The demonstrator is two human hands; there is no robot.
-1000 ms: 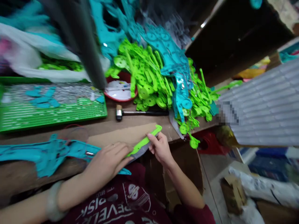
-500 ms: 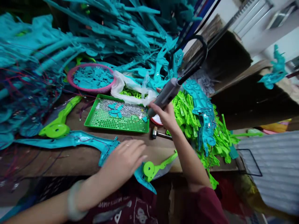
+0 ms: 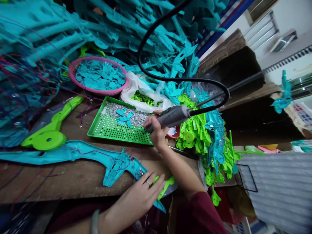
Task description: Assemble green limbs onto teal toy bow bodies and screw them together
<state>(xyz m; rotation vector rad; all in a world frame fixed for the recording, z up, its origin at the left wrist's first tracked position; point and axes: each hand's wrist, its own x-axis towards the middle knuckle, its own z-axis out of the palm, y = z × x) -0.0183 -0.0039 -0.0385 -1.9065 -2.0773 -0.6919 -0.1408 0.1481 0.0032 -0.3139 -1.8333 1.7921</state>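
My right hand [image 3: 157,131] is wrapped round a grey electric screwdriver [image 3: 170,117] with a black cable at its back end. The tool leans over the right end of a green perforated tray [image 3: 117,131] of small metal screws and a few teal pieces. Lower down, my left hand [image 3: 143,191] lies over the right end of a teal toy bow half [image 3: 92,148], fingers curled on it and thumb hidden. The half has thin wires inside and a lime green arm [image 3: 168,187] by my fingertips. Another lime green arm with a disc [image 3: 50,139] adjoins its left part.
A pink basket [image 3: 71,76] of teal pieces and a white bag [image 3: 136,102] of small green parts stand behind the tray. Teal bow parts [image 3: 117,35] are heaped at the back. Lime green parts [image 3: 191,130] pile up at right, near cardboard boxes [image 3: 246,123].
My left hand has come down and right onto the bow's right end. The screwdriver has swung from steeply tilted to nearly level, its cable now looping across the view. The camera view has shifted.
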